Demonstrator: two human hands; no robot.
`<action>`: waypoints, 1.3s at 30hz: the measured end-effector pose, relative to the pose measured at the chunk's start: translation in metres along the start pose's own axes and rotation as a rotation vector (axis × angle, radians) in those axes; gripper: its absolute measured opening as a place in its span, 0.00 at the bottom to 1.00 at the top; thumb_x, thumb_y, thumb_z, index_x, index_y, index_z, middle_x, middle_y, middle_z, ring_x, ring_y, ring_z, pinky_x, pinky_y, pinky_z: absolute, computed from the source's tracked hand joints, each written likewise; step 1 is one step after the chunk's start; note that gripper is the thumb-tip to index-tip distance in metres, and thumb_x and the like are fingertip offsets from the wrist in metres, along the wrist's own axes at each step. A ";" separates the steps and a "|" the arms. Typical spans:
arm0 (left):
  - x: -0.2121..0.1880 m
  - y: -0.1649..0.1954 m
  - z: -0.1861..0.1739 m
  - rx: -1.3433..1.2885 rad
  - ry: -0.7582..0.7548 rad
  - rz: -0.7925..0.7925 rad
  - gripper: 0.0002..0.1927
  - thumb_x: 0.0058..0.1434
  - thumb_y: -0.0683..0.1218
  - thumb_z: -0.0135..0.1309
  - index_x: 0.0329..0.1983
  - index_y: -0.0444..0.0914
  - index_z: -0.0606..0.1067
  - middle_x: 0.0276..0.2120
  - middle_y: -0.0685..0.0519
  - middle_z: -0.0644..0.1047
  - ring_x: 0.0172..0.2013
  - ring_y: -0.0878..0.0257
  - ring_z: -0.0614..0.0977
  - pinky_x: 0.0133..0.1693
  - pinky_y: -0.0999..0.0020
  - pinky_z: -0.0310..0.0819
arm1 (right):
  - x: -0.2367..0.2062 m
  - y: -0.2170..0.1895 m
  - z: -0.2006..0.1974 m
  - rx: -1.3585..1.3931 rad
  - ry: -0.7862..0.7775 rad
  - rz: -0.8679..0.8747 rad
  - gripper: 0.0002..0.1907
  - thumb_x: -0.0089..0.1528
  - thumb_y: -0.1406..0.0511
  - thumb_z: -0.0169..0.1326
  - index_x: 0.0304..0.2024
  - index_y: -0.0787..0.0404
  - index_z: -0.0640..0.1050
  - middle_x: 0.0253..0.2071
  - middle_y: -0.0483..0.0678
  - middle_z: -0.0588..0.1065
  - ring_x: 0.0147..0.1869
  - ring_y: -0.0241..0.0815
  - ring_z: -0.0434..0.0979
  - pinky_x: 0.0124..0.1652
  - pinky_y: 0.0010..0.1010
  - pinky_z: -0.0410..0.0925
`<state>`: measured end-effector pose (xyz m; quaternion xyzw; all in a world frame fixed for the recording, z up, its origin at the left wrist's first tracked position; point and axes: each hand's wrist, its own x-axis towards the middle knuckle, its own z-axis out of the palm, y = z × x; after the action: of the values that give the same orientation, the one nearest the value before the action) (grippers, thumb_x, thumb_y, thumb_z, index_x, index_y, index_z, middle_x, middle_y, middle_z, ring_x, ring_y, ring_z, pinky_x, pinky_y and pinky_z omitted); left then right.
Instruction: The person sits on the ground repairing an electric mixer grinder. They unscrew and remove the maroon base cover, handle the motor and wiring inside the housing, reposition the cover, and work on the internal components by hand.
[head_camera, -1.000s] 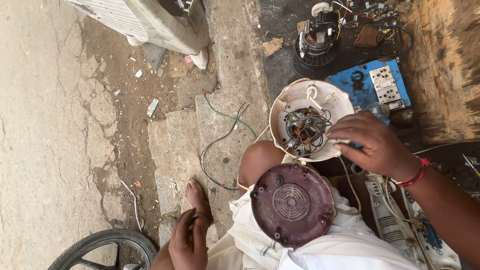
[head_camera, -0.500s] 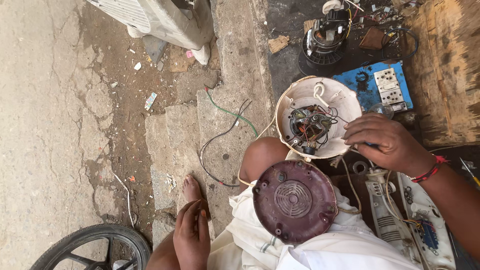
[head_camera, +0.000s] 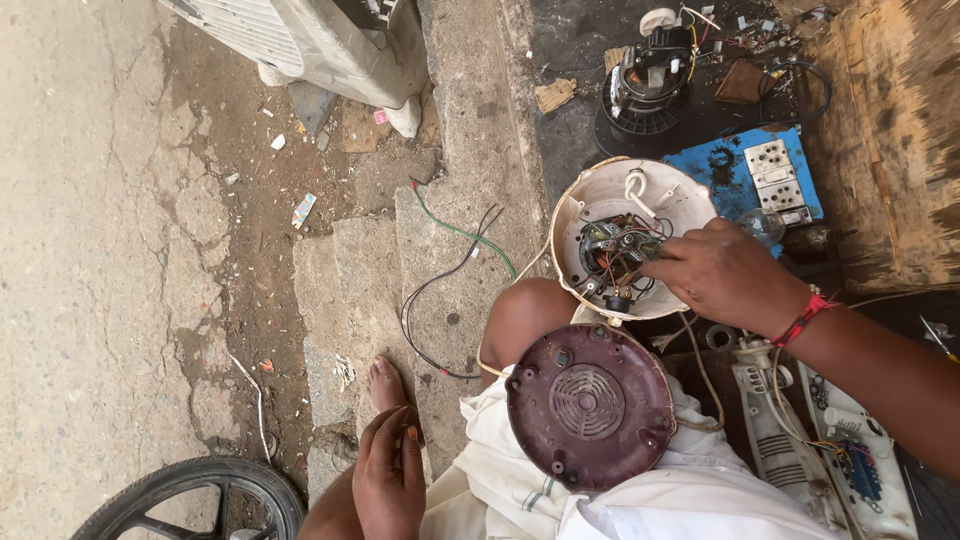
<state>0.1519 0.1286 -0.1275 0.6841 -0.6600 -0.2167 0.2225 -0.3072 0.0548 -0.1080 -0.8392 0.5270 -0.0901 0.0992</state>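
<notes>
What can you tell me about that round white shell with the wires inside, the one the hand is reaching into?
The round white housing is an opened appliance shell, seemingly plastic, grubby and yellowed. It stands on its edge against the seated person's knee, its hollow side facing the camera. Inside sit a small motor with copper windings and red, black and white wires. The right hand rests on its rim, fingers among the wires. Below it a maroon round cover lies on the lap; a blue switchboard is behind.
</notes>
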 end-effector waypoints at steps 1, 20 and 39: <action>0.000 -0.001 0.001 0.007 -0.001 0.001 0.14 0.63 0.44 0.55 0.52 0.39 0.78 0.50 0.48 0.81 0.47 0.53 0.85 0.45 0.61 0.80 | 0.003 0.001 0.000 -0.037 -0.025 -0.003 0.13 0.52 0.66 0.60 0.40 0.50 0.84 0.28 0.41 0.74 0.35 0.44 0.78 0.40 0.40 0.67; -0.001 -0.025 0.022 0.025 -0.056 -0.051 0.14 0.63 0.44 0.55 0.51 0.38 0.80 0.48 0.48 0.81 0.39 0.59 0.87 0.40 0.64 0.81 | -0.016 0.022 0.011 0.007 0.081 -0.007 0.09 0.52 0.64 0.62 0.36 0.55 0.82 0.28 0.41 0.74 0.36 0.42 0.76 0.42 0.39 0.67; -0.003 -0.067 0.038 0.129 -0.083 0.027 0.15 0.63 0.45 0.54 0.51 0.38 0.80 0.50 0.46 0.80 0.44 0.54 0.86 0.39 0.62 0.81 | -0.023 0.016 0.031 0.386 0.453 0.214 0.08 0.53 0.61 0.65 0.32 0.55 0.81 0.37 0.43 0.78 0.44 0.45 0.78 0.46 0.40 0.67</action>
<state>0.1830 0.1327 -0.1976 0.6787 -0.6902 -0.1987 0.1533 -0.3231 0.0711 -0.1435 -0.7031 0.5944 -0.3621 0.1457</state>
